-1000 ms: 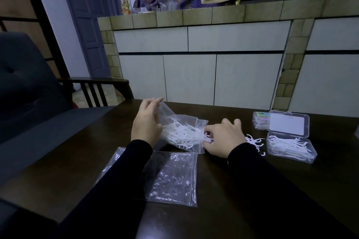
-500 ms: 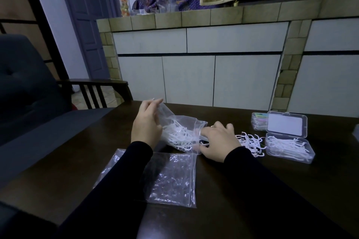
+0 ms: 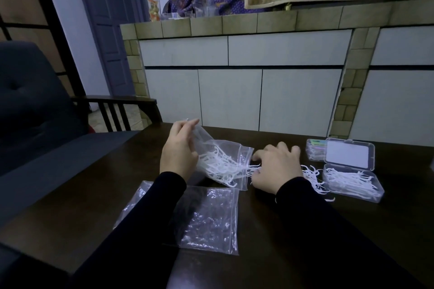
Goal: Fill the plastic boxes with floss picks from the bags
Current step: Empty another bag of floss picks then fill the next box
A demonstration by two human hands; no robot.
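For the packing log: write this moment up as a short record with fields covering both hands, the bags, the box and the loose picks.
left hand: left hand grips the raised closed end of the clear plastic zip bag of white floss picks
right hand: right hand at the bag's mouth, fingers curled on picks sticking out
empty bag: flat clear plastic bag on the dark wooden table
box: open clear plastic box, picks inside, lid up
loose picks: small pile of white floss picks between right hand and box

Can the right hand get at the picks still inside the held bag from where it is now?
Probably yes. The left hand holds the bag tilted, its mouth open toward the right hand, whose fingers are at the picks poking out. Nothing lies between.
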